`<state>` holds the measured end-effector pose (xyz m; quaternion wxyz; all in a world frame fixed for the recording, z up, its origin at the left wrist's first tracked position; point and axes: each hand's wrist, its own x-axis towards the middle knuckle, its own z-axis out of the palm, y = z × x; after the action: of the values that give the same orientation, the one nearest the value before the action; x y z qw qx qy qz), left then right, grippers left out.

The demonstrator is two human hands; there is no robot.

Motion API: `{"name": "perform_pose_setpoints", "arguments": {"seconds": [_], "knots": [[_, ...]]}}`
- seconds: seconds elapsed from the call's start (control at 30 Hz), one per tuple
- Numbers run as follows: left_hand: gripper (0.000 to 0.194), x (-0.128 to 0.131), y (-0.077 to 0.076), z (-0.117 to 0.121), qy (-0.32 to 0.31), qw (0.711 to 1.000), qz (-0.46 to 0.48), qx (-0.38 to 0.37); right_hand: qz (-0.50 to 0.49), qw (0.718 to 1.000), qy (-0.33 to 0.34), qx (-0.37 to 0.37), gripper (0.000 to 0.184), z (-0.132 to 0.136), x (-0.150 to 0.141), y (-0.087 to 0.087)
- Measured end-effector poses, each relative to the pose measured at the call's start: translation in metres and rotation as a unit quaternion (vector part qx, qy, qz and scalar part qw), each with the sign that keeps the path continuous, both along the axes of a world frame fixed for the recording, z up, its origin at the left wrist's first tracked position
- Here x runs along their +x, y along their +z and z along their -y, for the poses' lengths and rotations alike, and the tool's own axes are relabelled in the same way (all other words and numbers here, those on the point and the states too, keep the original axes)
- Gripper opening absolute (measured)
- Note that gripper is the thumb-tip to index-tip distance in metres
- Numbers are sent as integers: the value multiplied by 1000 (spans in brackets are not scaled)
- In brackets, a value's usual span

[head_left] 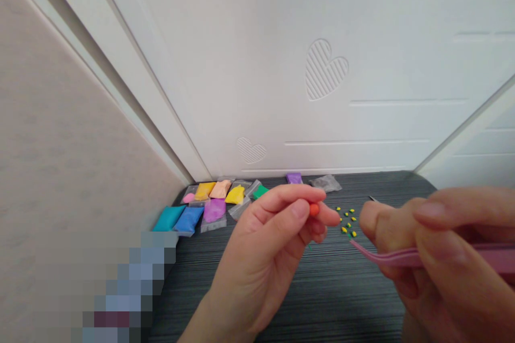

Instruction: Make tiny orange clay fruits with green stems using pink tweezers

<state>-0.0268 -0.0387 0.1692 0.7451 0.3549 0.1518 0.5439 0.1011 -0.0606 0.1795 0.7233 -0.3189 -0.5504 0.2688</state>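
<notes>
My left hand point(265, 246) is raised over the dark striped table point(330, 300), its thumb and fingers pinched on a small orange clay ball point(314, 209). My right hand point(446, 257) is closed round pink tweezers point(386, 256), whose tip points left toward the ball and stops a little short of it. Several tiny yellow-and-green clay pieces point(348, 222) lie on the table between the two hands, just beyond the tweezers' tip.
Several small bags of coloured clay point(209, 203) lie at the table's back left: teal, blue, purple, yellow, peach, pink, green. An empty clear bag point(326, 183) and a purple bag point(294, 177) sit by the white panelled wall point(322, 64).
</notes>
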Motion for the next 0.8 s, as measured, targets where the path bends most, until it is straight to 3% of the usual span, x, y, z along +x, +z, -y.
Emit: {"name": "perform_pose_setpoints", "arguments": {"seconds": [0.13, 0.47, 0.8], "knots": [[17, 1, 1, -1, 13, 1000, -2, -4, -8, 996, -91, -5, 10, -1, -2, 1], [10, 0, 0, 0, 27, 999, -28, 0, -29, 996, -87, -7, 11, -1, -8, 4], [25, 1, 4, 0, 41, 998, -40, 0, -10, 997, -80, -6, 10, -1, -5, 6]]}}
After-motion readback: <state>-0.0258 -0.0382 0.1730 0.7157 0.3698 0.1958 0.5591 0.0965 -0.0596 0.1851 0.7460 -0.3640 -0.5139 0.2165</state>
